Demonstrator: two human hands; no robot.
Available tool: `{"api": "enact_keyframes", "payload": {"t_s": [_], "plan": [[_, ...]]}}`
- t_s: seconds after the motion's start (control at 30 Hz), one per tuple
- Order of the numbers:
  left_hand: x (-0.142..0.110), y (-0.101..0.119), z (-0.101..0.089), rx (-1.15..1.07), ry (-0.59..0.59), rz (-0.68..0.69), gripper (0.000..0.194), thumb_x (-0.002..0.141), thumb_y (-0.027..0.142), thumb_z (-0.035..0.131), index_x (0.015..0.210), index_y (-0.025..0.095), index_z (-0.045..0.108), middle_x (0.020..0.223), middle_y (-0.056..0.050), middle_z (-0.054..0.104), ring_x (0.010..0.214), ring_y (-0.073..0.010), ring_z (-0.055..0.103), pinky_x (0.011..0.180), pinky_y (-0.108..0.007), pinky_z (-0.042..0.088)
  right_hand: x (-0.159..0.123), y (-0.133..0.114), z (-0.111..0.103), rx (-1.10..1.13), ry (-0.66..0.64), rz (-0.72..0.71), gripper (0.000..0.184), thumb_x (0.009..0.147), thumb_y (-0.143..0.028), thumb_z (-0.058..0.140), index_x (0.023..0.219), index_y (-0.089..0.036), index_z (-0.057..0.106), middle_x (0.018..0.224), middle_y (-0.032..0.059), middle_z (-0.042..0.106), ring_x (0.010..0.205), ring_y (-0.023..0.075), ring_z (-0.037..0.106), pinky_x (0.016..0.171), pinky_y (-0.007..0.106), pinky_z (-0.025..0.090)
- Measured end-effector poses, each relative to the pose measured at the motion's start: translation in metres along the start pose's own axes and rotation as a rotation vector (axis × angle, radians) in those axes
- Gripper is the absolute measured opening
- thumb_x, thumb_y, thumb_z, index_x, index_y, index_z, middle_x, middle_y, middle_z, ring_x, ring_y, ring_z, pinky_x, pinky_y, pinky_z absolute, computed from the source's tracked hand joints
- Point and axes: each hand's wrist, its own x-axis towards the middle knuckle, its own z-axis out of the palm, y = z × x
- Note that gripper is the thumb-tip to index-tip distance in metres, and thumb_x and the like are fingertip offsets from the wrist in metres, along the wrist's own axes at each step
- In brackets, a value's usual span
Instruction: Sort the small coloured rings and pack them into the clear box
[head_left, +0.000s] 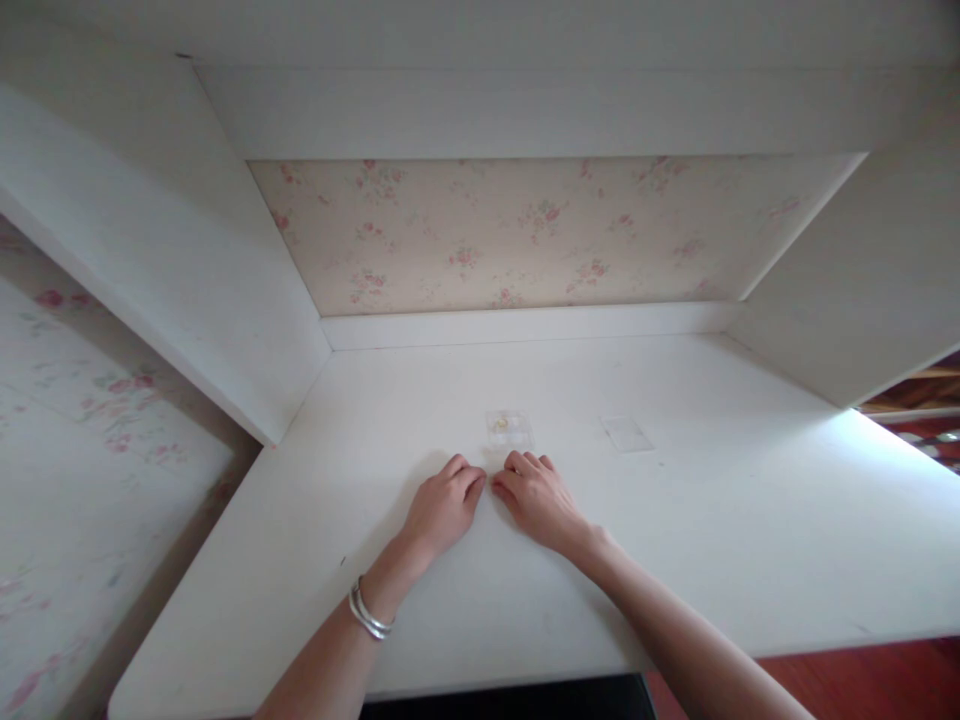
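Note:
My left hand (445, 502) and my right hand (538, 500) rest on the white desk, fingertips almost meeting. Both are closed in a pinch, thumb against fingers. Whatever lies between the fingertips is too small or hidden to make out. Just beyond them is a small clear plastic case (519, 432), with some small gold-coloured bits (501, 424) at its left side. Further right, apart from both hands, a flat clear plastic piece (627, 434) like a lid lies on the desk.
The white desk (720, 520) has side panels (247, 250) left and right and a low ledge (525, 325) along the back, below floral wallpaper (480, 230). A black seat (510, 700) shows under the front edge. Reddish floor (870, 685) appears at lower right.

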Motion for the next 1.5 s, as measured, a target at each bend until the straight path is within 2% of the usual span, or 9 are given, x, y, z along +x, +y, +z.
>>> {"api": "enact_keyframes", "payload": {"t_s": [0.27,0.4,0.6,0.8,1.0,1.07,1.23,1.37,1.5], "plan": [[0.001,-0.004,0.000,0.017,0.018,-0.014,0.026,0.094,0.028,0.036,0.092,0.024,0.061,0.090,-0.002,0.058,0.075,-0.0129,0.060,0.068,-0.023,0.044,0.004,-0.006,-0.002,0.037,-0.043,0.001,0.022,0.093,-0.019,0.042,0.087,-0.019,0.063,0.091,0.0050,0.056,0.085,0.0167,0.052,0.075,0.030,0.032],[0.001,-0.002,-0.002,-0.009,0.006,-0.021,0.027,0.095,0.028,0.035,0.093,0.024,0.062,0.090,-0.002,0.058,0.077,-0.0130,0.060,0.070,-0.023,0.045,0.005,-0.004,-0.006,0.122,-0.007,0.019,0.021,0.094,-0.021,0.042,0.090,-0.021,0.063,0.091,0.0036,0.055,0.085,0.0155,0.052,0.076,0.029,0.033],[0.000,0.001,-0.002,0.037,-0.077,0.000,0.028,0.094,0.030,0.035,0.103,0.026,0.061,0.097,-0.002,0.057,0.082,-0.0131,0.059,0.075,-0.024,0.046,0.019,0.024,-0.007,0.266,0.140,0.076,0.018,0.093,-0.025,0.045,0.093,-0.022,0.063,0.093,0.0037,0.056,0.085,0.0146,0.054,0.076,0.029,0.037],[-0.002,0.001,0.000,0.094,-0.126,0.054,0.025,0.092,0.030,0.039,0.106,0.030,0.061,0.098,0.000,0.056,0.081,-0.0127,0.059,0.072,-0.024,0.046,0.051,0.056,-0.006,0.243,0.308,0.152,0.019,0.091,-0.027,0.047,0.092,-0.022,0.065,0.090,0.0040,0.055,0.080,0.0149,0.054,0.073,0.029,0.040],[-0.001,0.000,-0.001,0.095,-0.127,0.050,0.025,0.093,0.032,0.039,0.094,0.025,0.063,0.097,0.000,0.057,0.081,-0.0128,0.059,0.072,-0.024,0.045,0.067,0.066,-0.002,0.167,0.226,0.154,0.018,0.089,-0.026,0.049,0.089,-0.024,0.067,0.093,0.0037,0.057,0.084,0.0152,0.056,0.074,0.029,0.038],[-0.001,-0.001,0.000,0.092,-0.127,0.057,0.026,0.093,0.032,0.038,0.093,0.024,0.062,0.097,-0.001,0.057,0.081,-0.0128,0.059,0.072,-0.024,0.045,0.067,0.070,0.001,0.195,0.227,0.167,0.018,0.088,-0.026,0.049,0.088,-0.024,0.067,0.092,0.0033,0.057,0.082,0.0147,0.056,0.074,0.029,0.039],[-0.001,-0.004,0.005,0.111,-0.136,0.081,0.027,0.095,0.030,0.035,0.090,0.022,0.061,0.095,-0.002,0.057,0.079,-0.0140,0.059,0.071,-0.026,0.044,0.055,0.081,-0.004,0.356,0.388,0.233,0.021,0.087,-0.031,0.050,0.084,-0.022,0.068,0.085,0.0030,0.056,0.076,0.0141,0.056,0.070,0.027,0.041],[-0.002,-0.005,0.006,0.105,-0.135,0.084,0.026,0.095,0.029,0.036,0.088,0.022,0.059,0.093,-0.001,0.057,0.077,-0.0145,0.058,0.070,-0.027,0.043,0.035,0.081,-0.009,0.425,0.432,0.305,0.023,0.086,-0.035,0.050,0.084,-0.022,0.069,0.084,0.0030,0.057,0.073,0.0146,0.054,0.065,0.027,0.041],[-0.002,-0.006,0.008,0.040,-0.113,0.037,0.023,0.094,0.030,0.036,0.090,0.021,0.057,0.094,-0.001,0.057,0.078,-0.0137,0.058,0.071,-0.026,0.043,0.012,0.081,-0.002,0.484,0.444,0.361,0.025,0.086,-0.038,0.050,0.085,-0.022,0.068,0.083,0.0029,0.058,0.071,0.0147,0.053,0.064,0.028,0.041]]}}
